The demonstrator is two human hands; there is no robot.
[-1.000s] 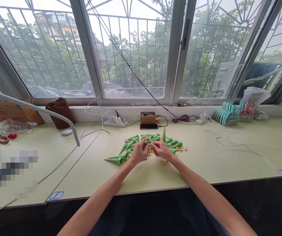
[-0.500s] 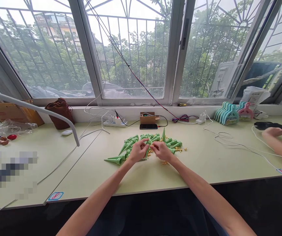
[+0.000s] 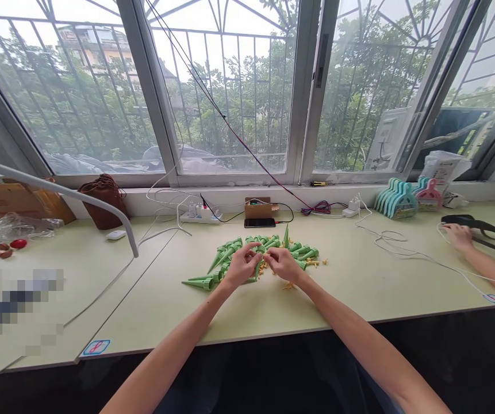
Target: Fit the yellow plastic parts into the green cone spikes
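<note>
My left hand (image 3: 244, 264) is closed around a green plastic spike (image 3: 257, 271), its wide end up between thumb and fingers and its tip pointing down. My right hand (image 3: 282, 264) pinches at the side of the same spike, on what looks like a small yellow piece, mostly hidden by the fingertips. Around both hands lies a heap of similar green spikes (image 3: 230, 249); one spike (image 3: 286, 236) stands upright behind my right hand. Small yellow plastic pieces (image 3: 313, 263) are scattered beside and beneath my right hand.
Behind the heap lie a black phone (image 3: 260, 222) and a small cardboard box (image 3: 258, 208). A power strip (image 3: 202, 215) and cables line the sill. At right, another person's hand (image 3: 459, 236) touches dark glasses (image 3: 480, 224). A grey curved tube (image 3: 113, 208) arches in from the left.
My hands keep almost the same pose at the spike. The other person's hand at right has shifted left, and more of the dark glasses shows. The view has moved slightly.
</note>
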